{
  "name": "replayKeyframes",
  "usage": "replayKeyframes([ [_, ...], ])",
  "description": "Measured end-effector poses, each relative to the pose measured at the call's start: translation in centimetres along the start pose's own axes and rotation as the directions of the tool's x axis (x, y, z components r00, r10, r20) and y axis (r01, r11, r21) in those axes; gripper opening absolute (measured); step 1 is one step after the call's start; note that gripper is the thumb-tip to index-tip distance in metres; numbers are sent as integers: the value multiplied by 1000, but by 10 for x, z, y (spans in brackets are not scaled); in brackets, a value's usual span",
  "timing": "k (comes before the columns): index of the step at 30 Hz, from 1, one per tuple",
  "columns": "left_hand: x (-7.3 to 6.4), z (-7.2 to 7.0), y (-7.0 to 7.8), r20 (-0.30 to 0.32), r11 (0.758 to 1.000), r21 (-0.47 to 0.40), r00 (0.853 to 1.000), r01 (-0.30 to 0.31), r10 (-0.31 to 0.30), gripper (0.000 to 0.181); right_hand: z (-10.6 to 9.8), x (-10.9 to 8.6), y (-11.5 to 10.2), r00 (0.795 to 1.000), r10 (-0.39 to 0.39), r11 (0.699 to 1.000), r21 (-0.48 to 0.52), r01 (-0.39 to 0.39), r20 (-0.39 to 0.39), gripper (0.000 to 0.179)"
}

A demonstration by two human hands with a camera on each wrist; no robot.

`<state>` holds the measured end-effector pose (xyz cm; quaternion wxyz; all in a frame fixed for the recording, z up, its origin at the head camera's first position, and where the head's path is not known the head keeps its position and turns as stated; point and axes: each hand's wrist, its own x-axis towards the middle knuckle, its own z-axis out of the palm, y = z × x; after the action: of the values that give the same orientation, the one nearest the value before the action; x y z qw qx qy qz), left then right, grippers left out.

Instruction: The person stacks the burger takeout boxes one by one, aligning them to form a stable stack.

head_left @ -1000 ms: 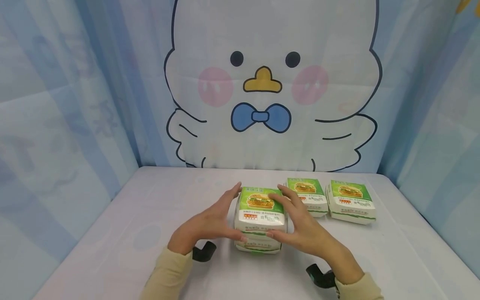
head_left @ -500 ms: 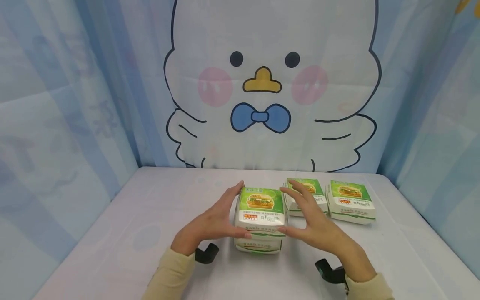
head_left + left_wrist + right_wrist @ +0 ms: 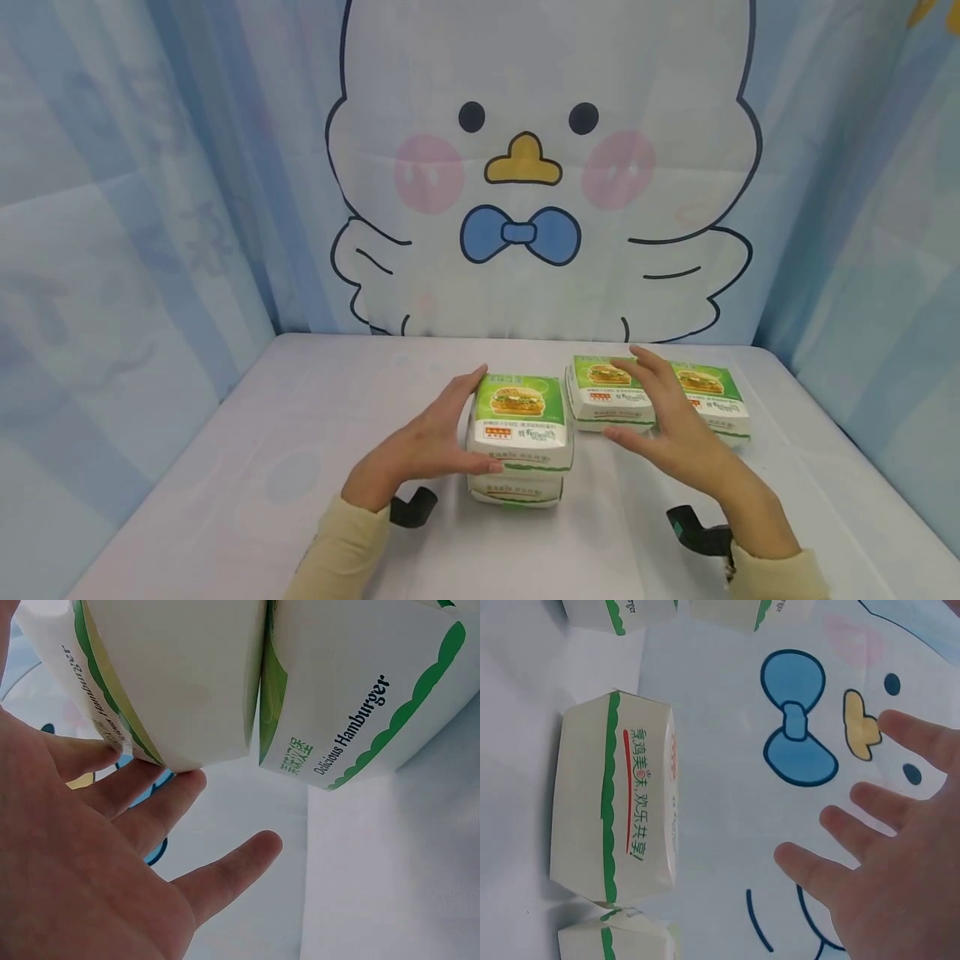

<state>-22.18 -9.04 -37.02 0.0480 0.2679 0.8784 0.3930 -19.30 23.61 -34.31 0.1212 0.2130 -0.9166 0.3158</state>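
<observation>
Two hamburger boxes stand stacked near the middle of the table. The upper box (image 3: 517, 417) has a green top with a burger picture; the lower box (image 3: 516, 492) mostly shows its white front. My left hand (image 3: 416, 450) holds the upper box at its left side, thumb along the front and fingers toward the back corner. In the left wrist view, fingertips (image 3: 191, 784) touch that box's edge, while the little finger stands free. My right hand (image 3: 675, 425) hovers, fingers spread, before two more boxes, the nearer-left one (image 3: 609, 404) and the far-right one (image 3: 723, 408), holding nothing.
A white table (image 3: 300, 467) meets a printed curtain (image 3: 525, 292) at the back, with curtains on both sides. Black wrist-camera mounts (image 3: 412, 508) stick out beside both wrists. The two separate boxes stand close together at the back right.
My right hand has let go of the upper stacked box and moved right, toward the two separate boxes. My left hand stays almost still at the stack.
</observation>
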Motion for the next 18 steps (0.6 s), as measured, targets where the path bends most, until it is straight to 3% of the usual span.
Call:
replayKeyframes([
  [18, -1, -1, 1, 2, 1000, 4, 1000, 9, -9, 121, -23, -9, 36, 992, 118, 991, -57, -121, -54, 83],
])
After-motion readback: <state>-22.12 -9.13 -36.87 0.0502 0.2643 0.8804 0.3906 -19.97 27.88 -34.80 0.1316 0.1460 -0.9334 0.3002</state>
